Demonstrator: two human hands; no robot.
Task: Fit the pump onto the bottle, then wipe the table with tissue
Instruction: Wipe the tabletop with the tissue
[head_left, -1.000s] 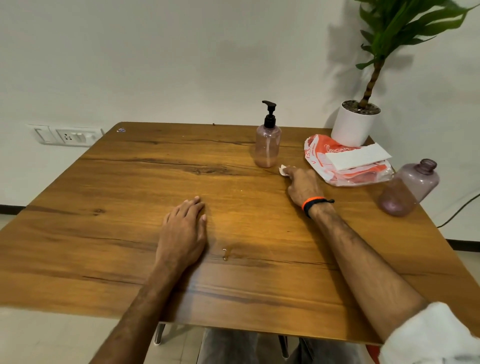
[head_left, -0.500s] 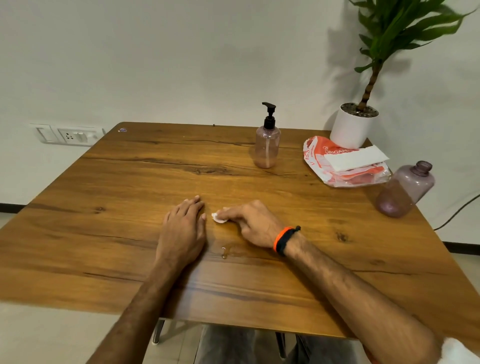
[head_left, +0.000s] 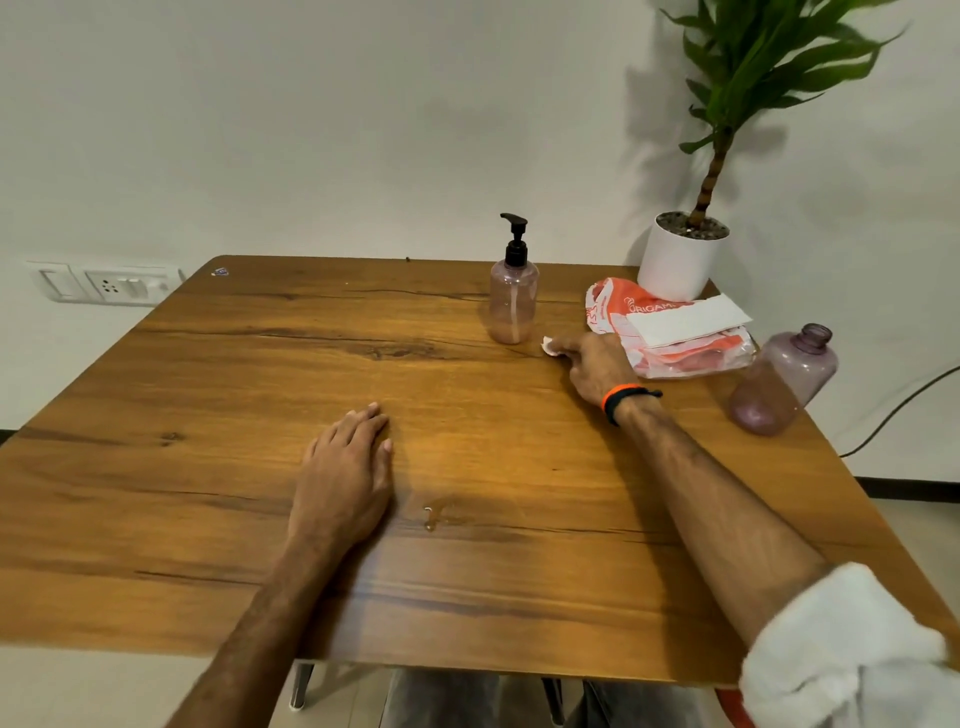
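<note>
Pressing a small wad of tissue (head_left: 549, 346) onto the table (head_left: 260, 389), the right hand (head_left: 595, 366) sits out at two o'clock with its fingers curled round the tissue and pinching it against the wood, just beside the base of the bottle (head_left: 512, 306). That bottle stands upright at one o'clock with the black pump (head_left: 515, 236) seated on its neck. Over on the other side, the left hand (head_left: 345, 478) lies flat near the table's middle, fingers straight and together, holding nothing. A small wet streak (head_left: 434, 514) glistens on the wood just to the right of that left hand, well apart from the tissue. Further out at two o'clock an orange tissue packet (head_left: 675, 338) lies behind the right hand, a second bottle (head_left: 784, 379) without a cap leans at three o'clock, and a potted plant (head_left: 680, 260) stands in the far corner.
</note>
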